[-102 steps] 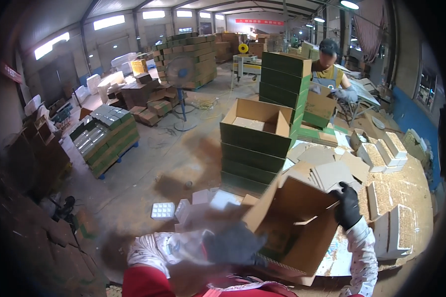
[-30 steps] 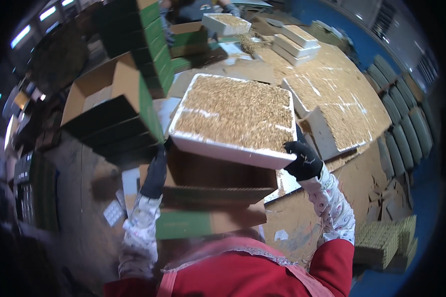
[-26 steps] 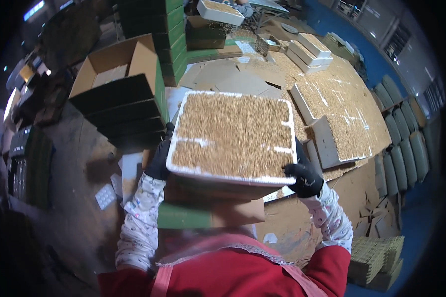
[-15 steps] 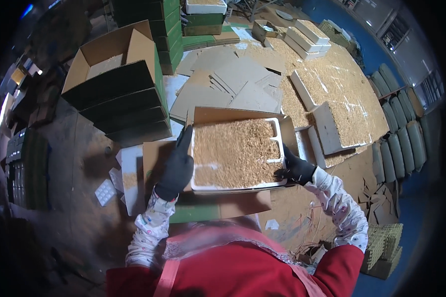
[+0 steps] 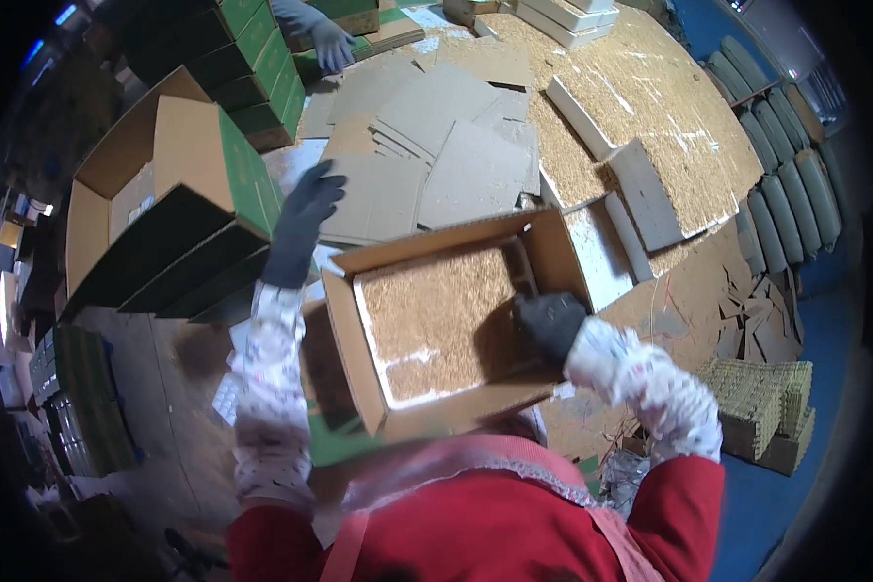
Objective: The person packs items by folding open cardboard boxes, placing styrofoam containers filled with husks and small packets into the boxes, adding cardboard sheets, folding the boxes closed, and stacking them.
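Observation:
An open cardboard box sits tilted slightly in front of me. Inside it lies a white foam tray filled with tan wood shavings. My right hand, in a black glove, is over the tray's right end inside the box. Its fingers are curled, and their tips are hidden in shadow. Beyond the box's far left corner, my left hand is raised in a dark glove. The fingers are apart and hold nothing; stacked open cartons stand to its left.
Flat grey cardboard sheets lie beyond the box. Shavings cover a wide surface at far right, with a tilted white foam tray at its near edge. Another person's gloved hand is at the back left. Green sacks are stacked right.
The tray has gone from both hands' hold above the box to lying inside it. My left hand has let go and moved up and left. Another person's hand has come nearer at the back.

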Available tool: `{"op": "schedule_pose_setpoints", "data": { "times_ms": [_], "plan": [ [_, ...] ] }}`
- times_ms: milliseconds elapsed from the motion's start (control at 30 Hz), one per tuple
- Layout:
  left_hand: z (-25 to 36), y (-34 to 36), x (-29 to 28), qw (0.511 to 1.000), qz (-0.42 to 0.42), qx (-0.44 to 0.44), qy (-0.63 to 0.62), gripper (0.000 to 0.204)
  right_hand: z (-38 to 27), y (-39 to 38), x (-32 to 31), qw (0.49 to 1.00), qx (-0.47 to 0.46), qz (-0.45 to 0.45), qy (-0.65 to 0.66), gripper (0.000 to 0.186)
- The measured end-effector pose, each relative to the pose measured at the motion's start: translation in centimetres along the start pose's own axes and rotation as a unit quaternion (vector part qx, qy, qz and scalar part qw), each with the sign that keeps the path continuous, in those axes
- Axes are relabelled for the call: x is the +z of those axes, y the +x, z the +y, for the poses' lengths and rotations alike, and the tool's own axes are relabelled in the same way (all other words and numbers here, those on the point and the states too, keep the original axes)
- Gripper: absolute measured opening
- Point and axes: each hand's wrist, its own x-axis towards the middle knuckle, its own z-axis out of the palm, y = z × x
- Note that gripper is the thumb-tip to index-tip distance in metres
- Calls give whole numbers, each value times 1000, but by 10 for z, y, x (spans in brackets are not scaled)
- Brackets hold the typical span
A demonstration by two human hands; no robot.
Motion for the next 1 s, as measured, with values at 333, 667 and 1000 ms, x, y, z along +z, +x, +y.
{"op": "schedule_pose_setpoints", "data": {
  "times_ms": [333,667,1000],
  "plan": [
    [-158,121,90,861,-218,-128,442,58,108,-22,40,872,167,406,216,13],
    [-156,92,139,750,-178,-7,638,48,167,87,187,907,240,333,98,39],
    [-175,97,146,879,-217,-340,253,21,197,129,217,906,277,165,273,13]
  ]
}}
